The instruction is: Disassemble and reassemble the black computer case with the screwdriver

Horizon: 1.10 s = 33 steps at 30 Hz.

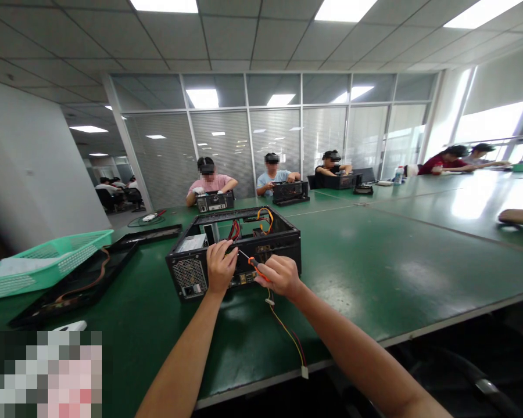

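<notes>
A black computer case (283, 244) lies on its side on the green table, its top open and red and orange cables showing inside. My left hand (220, 266) is closed over the near top edge of the case, beside the silver power supply (192, 242); the fingertips are partly hidden. In my right hand (281, 276) is a screwdriver (253, 262) with an orange and black handle. Its thin shaft points up and left to the case's rear panel, close to my left fingertips. Whether a screw is at the tip I cannot make out.
A cable with a white connector (304, 371) hangs over the table's front edge. To the left are a black side panel (82, 281) and a green basket (87, 239). Across the green table (375, 278) several people work, some at computer cases (215, 201).
</notes>
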Available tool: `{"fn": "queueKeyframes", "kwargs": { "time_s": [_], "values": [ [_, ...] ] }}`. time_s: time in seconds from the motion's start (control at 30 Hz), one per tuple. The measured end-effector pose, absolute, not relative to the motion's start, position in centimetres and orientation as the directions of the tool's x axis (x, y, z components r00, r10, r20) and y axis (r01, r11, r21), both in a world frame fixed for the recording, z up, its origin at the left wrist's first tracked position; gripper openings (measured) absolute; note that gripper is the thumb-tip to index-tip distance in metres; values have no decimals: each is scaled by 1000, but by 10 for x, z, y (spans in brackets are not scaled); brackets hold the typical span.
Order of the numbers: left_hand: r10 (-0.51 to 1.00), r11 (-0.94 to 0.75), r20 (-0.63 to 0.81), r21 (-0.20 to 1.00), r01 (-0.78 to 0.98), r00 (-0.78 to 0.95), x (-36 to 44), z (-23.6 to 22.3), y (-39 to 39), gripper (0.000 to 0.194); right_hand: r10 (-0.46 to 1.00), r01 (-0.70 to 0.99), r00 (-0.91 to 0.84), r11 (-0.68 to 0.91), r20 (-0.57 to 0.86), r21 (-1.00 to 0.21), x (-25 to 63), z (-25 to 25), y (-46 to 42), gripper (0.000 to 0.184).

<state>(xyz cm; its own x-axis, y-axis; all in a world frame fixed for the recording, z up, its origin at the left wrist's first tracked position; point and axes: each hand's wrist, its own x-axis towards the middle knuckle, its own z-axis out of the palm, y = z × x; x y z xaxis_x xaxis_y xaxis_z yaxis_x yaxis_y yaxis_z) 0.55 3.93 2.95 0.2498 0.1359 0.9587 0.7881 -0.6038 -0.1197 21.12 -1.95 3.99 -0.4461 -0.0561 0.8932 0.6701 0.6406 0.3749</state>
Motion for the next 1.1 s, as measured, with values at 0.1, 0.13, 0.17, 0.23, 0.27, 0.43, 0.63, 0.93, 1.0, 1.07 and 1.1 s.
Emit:
{"fn": "queueKeyframes", "kwargs": {
  "time_s": [0.1, 0.13, 0.17, 0.23, 0.27, 0.43, 0.63, 0.93, 1.0, 1.07, 1.1],
  "values": [
    [122, -600, 962, -124, 790, 244, 7, 30, 38, 15, -51, 675, -447, 636, 893, 374, 211, 40, -20, 24],
    [121, -600, 962, -124, 790, 243, 7, 30, 38, 15, -48, 676, -448, 636, 893, 373, 210, 40, -20, 24],
    [124, -599, 962, -122, 791, 242, 8, 31, 37, 15, -41, 678, -447, 636, 893, 369, 209, 40, -21, 24],
    [135, -597, 961, -117, 794, 243, 8, 31, 37, 16, -11, 682, -444, 644, 896, 347, 207, 40, -22, 25],
    [139, -595, 960, -116, 795, 244, 8, 31, 37, 16, 11, 683, -441, 653, 898, 327, 205, 40, -23, 27],
    [160, -586, 958, -102, 804, 238, 8, 30, 37, 18, 98, 654, -383, 731, 918, 195, 194, 38, -28, 34],
    [157, -586, 959, -101, 804, 235, 9, 30, 36, 20, 26, 579, -423, 777, 906, 249, 190, 35, -28, 33],
    [179, -577, 952, -103, 810, 248, 10, 30, 33, 23, -26, 416, -385, 887, 923, 199, 189, 30, -25, 13],
    [175, -576, 953, -106, 811, 249, 10, 31, 32, 23, -7, 413, -365, 895, 931, 169, 191, 32, -26, 11],
    [173, -575, 952, -111, 810, 253, 10, 31, 32, 23, 1, 380, -362, 913, 932, 146, 194, 34, -26, 11],
    [173, -575, 951, -114, 810, 257, 9, 31, 32, 23, -5, 353, -381, 924, 925, 150, 197, 34, -25, 13]
  ]
}}
